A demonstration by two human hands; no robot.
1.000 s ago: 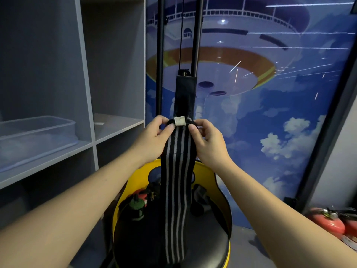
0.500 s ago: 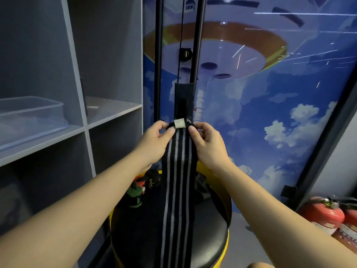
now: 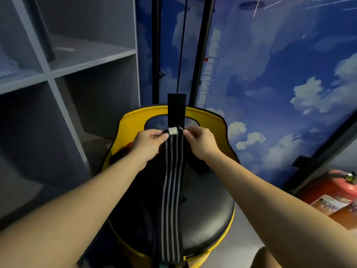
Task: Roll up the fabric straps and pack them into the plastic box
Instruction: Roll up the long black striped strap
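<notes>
A grey shelf unit stood left of a yellow-backed stool. Over its black seat hung the striped strap, stretched lengthwise. The left hand and right hand each pinched its top edge, either side of a small pale tag.

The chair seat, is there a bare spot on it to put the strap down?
Yes: the black seat is bare right of the striped strap held by both hands. Left of the strap, dark fabric crowds it.
</notes>
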